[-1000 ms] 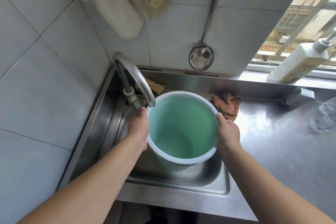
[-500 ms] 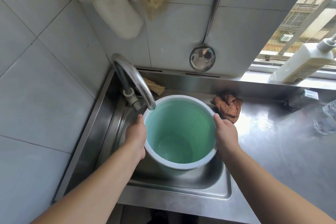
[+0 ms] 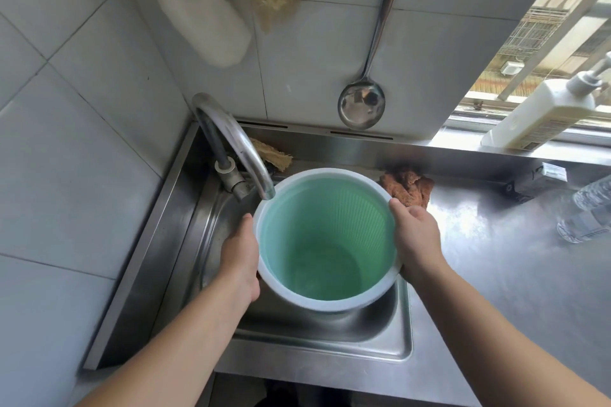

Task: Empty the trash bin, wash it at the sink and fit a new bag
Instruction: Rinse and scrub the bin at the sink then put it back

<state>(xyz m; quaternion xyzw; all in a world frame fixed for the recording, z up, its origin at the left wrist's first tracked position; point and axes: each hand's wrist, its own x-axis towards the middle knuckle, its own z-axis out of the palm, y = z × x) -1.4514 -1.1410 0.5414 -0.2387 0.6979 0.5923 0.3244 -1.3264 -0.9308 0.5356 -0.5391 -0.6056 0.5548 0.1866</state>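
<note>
Green plastic formed the bin (image 3: 325, 241), which had a white rim and a ribbed, perforated wall, and it was held over the steel sink (image 3: 401, 337) with its mouth facing up and the rim just under the spout of the tap (image 3: 238, 149). The left hand (image 3: 239, 258) gripped the left side of the bin, fingers wrapped out of sight around the wall; the right hand (image 3: 415, 236) gripped the right side, thumb hooked over the rim. The bin held no bag and no rubbish, so the emptying step appeared complete and the washing step was judged to be in hand. Whether water was running from the tap could not be told; the bottom of the bin looked faintly wet, but this was uncertain. The next move would call for one hand to leave the bin and operate the tap while the other kept the bin steady beneath the spout, followed by rinsing and tipping out. A brown cloth (image 3: 408, 187) lay on the worktop (image 3: 496, 274) just behind the right hand and could serve for scrubbing. The pump bottle (image 3: 542, 116) on the window sill carried a printed label, but its writing was too small to read, and no brand was legible anywhere.
</note>
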